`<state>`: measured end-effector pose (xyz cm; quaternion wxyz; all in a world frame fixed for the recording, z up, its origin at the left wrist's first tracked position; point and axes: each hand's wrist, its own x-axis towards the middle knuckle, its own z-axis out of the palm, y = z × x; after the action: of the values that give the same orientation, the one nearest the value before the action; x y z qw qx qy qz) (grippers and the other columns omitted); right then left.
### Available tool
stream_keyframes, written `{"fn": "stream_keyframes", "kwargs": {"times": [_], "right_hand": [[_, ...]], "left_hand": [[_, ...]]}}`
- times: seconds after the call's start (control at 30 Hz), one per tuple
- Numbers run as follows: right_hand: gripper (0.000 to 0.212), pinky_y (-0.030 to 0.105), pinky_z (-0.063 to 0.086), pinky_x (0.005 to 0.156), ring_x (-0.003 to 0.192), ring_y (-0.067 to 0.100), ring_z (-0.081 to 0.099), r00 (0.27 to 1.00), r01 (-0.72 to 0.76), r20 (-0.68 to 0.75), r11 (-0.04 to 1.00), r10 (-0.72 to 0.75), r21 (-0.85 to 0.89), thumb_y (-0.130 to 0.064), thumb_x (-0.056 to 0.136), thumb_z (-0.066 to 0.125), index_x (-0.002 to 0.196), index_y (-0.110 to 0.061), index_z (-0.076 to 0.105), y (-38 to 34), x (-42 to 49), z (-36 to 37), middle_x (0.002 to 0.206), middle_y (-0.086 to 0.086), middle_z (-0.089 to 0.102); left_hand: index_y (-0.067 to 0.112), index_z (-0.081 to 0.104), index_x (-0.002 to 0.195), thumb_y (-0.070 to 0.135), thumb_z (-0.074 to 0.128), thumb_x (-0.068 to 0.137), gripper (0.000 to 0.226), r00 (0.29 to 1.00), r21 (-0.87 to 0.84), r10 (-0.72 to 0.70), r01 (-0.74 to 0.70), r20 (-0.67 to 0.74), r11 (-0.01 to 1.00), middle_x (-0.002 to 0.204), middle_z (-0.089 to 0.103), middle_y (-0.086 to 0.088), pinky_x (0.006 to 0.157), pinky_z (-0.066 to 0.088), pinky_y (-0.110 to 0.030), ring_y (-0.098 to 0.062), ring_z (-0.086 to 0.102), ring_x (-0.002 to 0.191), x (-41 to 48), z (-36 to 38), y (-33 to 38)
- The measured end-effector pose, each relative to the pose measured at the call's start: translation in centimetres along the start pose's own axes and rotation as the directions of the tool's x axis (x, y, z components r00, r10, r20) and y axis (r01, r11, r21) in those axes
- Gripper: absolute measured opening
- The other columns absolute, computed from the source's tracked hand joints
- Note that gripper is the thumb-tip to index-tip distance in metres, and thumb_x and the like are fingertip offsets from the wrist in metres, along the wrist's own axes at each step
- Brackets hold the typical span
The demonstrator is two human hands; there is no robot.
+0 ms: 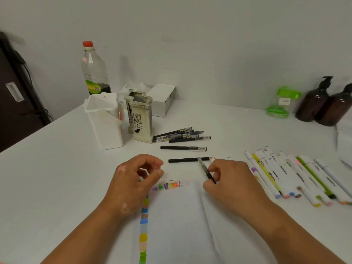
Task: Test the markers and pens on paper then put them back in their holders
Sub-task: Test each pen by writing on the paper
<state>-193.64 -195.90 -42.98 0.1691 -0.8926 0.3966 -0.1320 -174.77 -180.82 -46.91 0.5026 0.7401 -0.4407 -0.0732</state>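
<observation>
Head view: the right hand (234,183) pinches a slim black pen (207,172) between thumb and fingertips, just above the top edge of the paper (177,216), beside the row of colour swatches and a small dark scribble. The left hand (133,180) rests on the paper's left corner, fingers loosely curled, with nothing visible between them. Another black pen lies on the tabletop (57,168) just beyond, more pens (181,135) cluster beside the ceramic holder (141,119), and the white plastic holder (105,121) stands next to it. The markers (285,176) lie in a row to the right.

The pen looks light, stiff and smooth, so it probably rolls easily on a flat surface. A pinch low on the barrel suits writing; a mid-barrel grip would likely suit dropping it upright into a holder.
</observation>
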Motion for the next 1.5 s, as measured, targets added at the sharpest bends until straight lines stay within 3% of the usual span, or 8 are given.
{"fn": "stream_keyframes", "kwargs": {"times": [0.3, 0.43, 0.67, 0.87, 0.97, 1.07, 1.2, 1.5], "right_hand": [[0.009, 0.027, 0.049, 0.057, 0.071, 0.011, 0.061, 0.998, -0.043, -0.039, 0.989, 0.038, -0.14, -0.03, 0.086, 0.062, 0.095, -0.027, 0.062, 0.7, 0.0, 0.5, 0.079, -0.009, 0.063], [0.017, 0.027, 0.049, 0.065, 0.08, 0.016, 0.063, 0.988, 0.075, -0.111, 0.969, -0.104, -0.235, -0.027, 0.095, 0.053, 0.097, -0.03, 0.07, 0.3, 2.6, -0.1, 0.089, -0.008, 0.069], [0.03, 0.027, 0.038, 0.066, 0.084, 0.02, 0.059, 0.937, 0.349, 0.186, 0.827, -0.297, -0.441, -0.001, 0.087, 0.053, 0.102, -0.021, 0.07, -1.5, 7.7, 1.9, 0.098, 0.0, 0.066], [0.039, 0.029, 0.046, 0.076, 0.1, 0.021, 0.063, 0.905, 0.418, 0.126, 0.788, -0.407, -0.452, -0.006, 0.093, 0.052, 0.123, -0.026, 0.064, -1.6, 8.5, 1.9, 0.113, -0.001, 0.066], [0.032, 0.032, 0.049, 0.075, 0.094, 0.021, 0.061, 0.902, 0.393, -0.087, 0.888, -0.423, -0.24, -0.018, 0.099, 0.054, 0.128, -0.028, 0.064, -2.0, 7.7, 0.1, 0.106, -0.002, 0.06], [0.008, 0.024, 0.049, 0.064, 0.076, 0.019, 0.064, 0.926, 0.325, -0.245, 0.937, -0.289, 0.124, -0.026, 0.094, 0.065, 0.097, -0.024, 0.072, -2.3, 5.8, -2.2, 0.078, -0.005, 0.062], [0.014, 0.026, 0.057, 0.054, 0.06, 0.015, 0.072, 0.994, 0.111, -0.076, 0.737, -0.081, 0.666, -0.021, 0.092, 0.072, 0.078, -0.024, 0.071, -2.3, 1.7, -2.9, 0.065, 0.002, 0.071], [0.022, 0.018, 0.048, 0.05, 0.055, 0.006, 0.065, 1.0, -0.018, 0.024, 0.753, 0.002, 0.658, -0.012, 0.086, 0.069, 0.073, -0.03, 0.074, -1.3, -0.1, 1.7, 0.066, -0.003, 0.072]], "left_hand": [[0.038, 0.071, 0.083, 0.025, 0.074, 0.086, 0.014, 0.997, -0.017, 0.002, -0.003, -0.076, 1.0, 0.083, 0.069, 0.022, 0.068, 0.049, -0.009, -0.004, 0.062, 0.083, 0.1, -0.2, -0.7], [0.035, 0.072, 0.081, 0.02, 0.076, 0.084, 0.015, 0.997, -0.017, 0.008, -0.009, -0.08, 1.0, 0.079, 0.069, 0.016, 0.065, 0.052, -0.014, -0.009, 0.062, 0.076, 0.1, -0.2, -0.7], [0.034, 0.071, 0.08, 0.026, 0.081, 0.081, 0.013, 0.997, 0.038, 0.019, -0.022, 0.08, 0.999, 0.08, 0.066, 0.019, 0.063, 0.047, -0.012, 0.0, 0.057, 0.073, -0.1, -0.3, -0.4], [0.042, 0.069, 0.1, 0.055, 0.077, 0.076, 0.028, 0.965, 0.206, 0.071, -0.126, 0.254, 0.97, 0.094, 0.062, 0.027, 0.075, 0.047, -0.014, 0.002, 0.055, 0.096, -0.1, -0.3, -0.7], [0.045, 0.066, 0.114, 0.073, 0.067, 0.07, 0.052, 0.936, 0.274, 0.1, -0.199, 0.339, 0.941, 0.102, 0.056, 0.031, 0.083, 0.043, -0.015, 0.004, 0.051, 0.1, -0.1, -0.1, -0.9], [0.045, 0.063, 0.123, 0.075, 0.062, 0.072, 0.059, 0.916, 0.326, 0.105, -0.243, 0.388, 0.914, 0.108, 0.052, 0.029, 0.09, 0.044, -0.022, 0.001, 0.047, 0.102, 0.0, 0.1, -0.8], [0.049, 0.058, 0.128, 0.065, 0.062, 0.079, 0.051, 0.899, 0.338, 0.118, -0.277, 0.422, 0.9, 0.11, 0.047, 0.027, 0.092, 0.04, -0.021, 0.005, 0.04, 0.102, -0.1, 0.1, -0.9], [0.048, 0.06, 0.126, 0.063, 0.062, 0.08, 0.049, 0.899, 0.359, 0.117, -0.285, 0.423, 0.889, 0.107, 0.045, 0.027, 0.091, 0.034, -0.018, 0.011, 0.037, 0.1, -0.2, 0.3, -1.0]]}}
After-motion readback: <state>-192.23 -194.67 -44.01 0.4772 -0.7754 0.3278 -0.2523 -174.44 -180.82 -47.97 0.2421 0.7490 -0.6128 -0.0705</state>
